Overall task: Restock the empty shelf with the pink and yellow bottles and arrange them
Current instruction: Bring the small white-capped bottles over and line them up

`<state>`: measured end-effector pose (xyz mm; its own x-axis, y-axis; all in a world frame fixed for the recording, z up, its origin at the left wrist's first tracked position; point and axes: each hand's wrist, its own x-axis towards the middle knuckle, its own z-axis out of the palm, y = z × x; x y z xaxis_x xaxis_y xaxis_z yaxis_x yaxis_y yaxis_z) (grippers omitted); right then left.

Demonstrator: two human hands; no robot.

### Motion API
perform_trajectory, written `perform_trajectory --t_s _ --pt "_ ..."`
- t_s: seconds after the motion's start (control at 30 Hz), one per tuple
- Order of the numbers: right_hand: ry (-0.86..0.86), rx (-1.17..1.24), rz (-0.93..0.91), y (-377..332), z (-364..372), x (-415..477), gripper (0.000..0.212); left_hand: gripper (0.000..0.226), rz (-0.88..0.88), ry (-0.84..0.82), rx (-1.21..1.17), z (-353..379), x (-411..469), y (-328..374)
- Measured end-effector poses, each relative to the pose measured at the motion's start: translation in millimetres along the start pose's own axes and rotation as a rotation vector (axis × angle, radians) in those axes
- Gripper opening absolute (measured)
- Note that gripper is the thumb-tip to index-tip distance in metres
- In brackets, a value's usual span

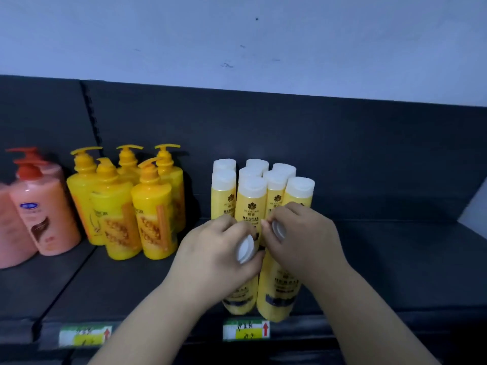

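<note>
Yellow bottles (276, 296) (glossy, oval white caps (246, 250)): left hand (218, 256) grips one, right hand (303, 241) grips other.

Shelf (395, 259): uniform dark charcoal. Wall (237, 35): pale blue-grey with a few small dark marks. Pink bottles (52, 214): salmon pink, red pump heads (26, 167), blue oval badge (29, 206) on the label. Yellow pump bottles (116, 204): deep yellow with matching pumps, orange vertical stripe, orange mottled label panel. White-capped yellow bottles (250, 204): lighter yellow, black flower emblem, black lettering. Price tags (246, 330): green and yellow with white, red arrow.
</note>
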<state>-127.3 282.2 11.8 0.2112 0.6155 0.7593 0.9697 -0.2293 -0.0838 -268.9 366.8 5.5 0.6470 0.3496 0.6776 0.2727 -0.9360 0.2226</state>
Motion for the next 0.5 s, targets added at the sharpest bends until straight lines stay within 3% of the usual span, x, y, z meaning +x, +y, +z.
perform_trajectory --t_s 0.27,0.5 --pt "0.027 0.016 -0.028 74.2 64.3 33.5 0.028 0.031 -0.078 -0.071 0.107 70.4 58.5 -12.5" --pt "0.132 0.061 -0.138 117.5 88.3 46.3 0.025 0.034 -0.079 -0.034 0.096 103.0 86.1 -13.6"
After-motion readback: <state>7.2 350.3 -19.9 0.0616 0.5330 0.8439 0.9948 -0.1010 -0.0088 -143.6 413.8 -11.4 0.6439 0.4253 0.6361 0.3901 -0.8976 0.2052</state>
